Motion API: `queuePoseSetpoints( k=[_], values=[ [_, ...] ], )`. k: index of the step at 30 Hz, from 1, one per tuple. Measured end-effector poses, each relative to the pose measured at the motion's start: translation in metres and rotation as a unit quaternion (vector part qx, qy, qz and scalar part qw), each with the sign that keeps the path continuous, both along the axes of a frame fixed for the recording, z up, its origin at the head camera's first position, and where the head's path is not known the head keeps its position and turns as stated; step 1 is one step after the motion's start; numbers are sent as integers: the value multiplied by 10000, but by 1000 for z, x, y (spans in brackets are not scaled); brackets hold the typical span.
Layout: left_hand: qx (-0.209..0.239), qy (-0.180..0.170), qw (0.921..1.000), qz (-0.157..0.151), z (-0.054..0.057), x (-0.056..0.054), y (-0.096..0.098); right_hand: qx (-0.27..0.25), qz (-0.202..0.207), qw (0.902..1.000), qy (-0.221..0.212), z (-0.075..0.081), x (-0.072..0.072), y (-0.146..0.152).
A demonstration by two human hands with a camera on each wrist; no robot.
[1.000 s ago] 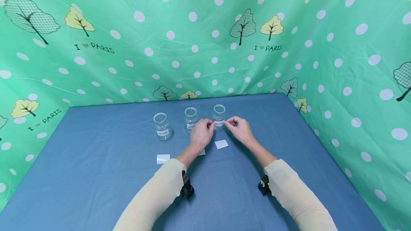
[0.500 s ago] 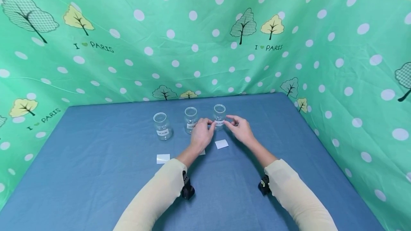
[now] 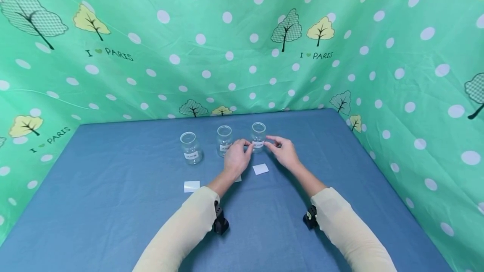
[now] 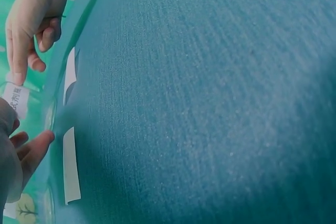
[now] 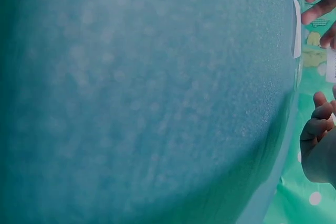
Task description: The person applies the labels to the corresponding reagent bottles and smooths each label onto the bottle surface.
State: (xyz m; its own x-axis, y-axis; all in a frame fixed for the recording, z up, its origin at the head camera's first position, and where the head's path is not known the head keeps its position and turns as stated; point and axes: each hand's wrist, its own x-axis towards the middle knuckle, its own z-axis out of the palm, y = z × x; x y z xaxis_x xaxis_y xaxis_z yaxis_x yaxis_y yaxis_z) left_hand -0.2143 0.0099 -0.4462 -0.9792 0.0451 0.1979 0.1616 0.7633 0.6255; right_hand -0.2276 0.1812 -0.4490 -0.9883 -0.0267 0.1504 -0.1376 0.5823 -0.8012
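A clear glass jar (image 3: 259, 128) stands upright at the right of a row, with a white printed label (image 3: 258, 144) on its front. My left hand (image 3: 237, 157) has its thumb and forefinger at the label's left edge. On the other side, my right hand (image 3: 284, 153) touches the jar's right side, thumb and forefinger spread apart. The left wrist view has the right hand's straight finger on the label (image 4: 17, 99). Two more labelled jars stand to the left: a middle jar (image 3: 224, 133), partly behind my left hand, and a left jar (image 3: 190, 142).
White paper pieces lie on the blue cloth: a right piece (image 3: 261, 169), a left piece (image 3: 192, 187) and one (image 3: 238, 178) mostly under my left wrist. A green dotted curtain (image 3: 230, 70) hangs behind the blue table (image 3: 264, 234).
My right thumb and forefinger have parted from their pinch on the label's right edge and moved to the jar's side. The left hand has hardly moved.
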Motion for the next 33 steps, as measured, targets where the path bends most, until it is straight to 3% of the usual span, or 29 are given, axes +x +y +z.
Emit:
queuePoseSetpoints(
  k=[7,18,24,33],
  values=[
    [79,33,9999,83,0,1,0,-121,29,9999,-93,2,1,0],
    [673,18,9977,128,-3,1,1,-335,71,9992,-182,2,2,2],
    [600,36,9980,181,-3,0,2,-386,56,9989,-248,3,3,1],
    [523,74,9983,264,-5,-2,2,-47,119,9996,-262,4,2,-2]
  ],
)
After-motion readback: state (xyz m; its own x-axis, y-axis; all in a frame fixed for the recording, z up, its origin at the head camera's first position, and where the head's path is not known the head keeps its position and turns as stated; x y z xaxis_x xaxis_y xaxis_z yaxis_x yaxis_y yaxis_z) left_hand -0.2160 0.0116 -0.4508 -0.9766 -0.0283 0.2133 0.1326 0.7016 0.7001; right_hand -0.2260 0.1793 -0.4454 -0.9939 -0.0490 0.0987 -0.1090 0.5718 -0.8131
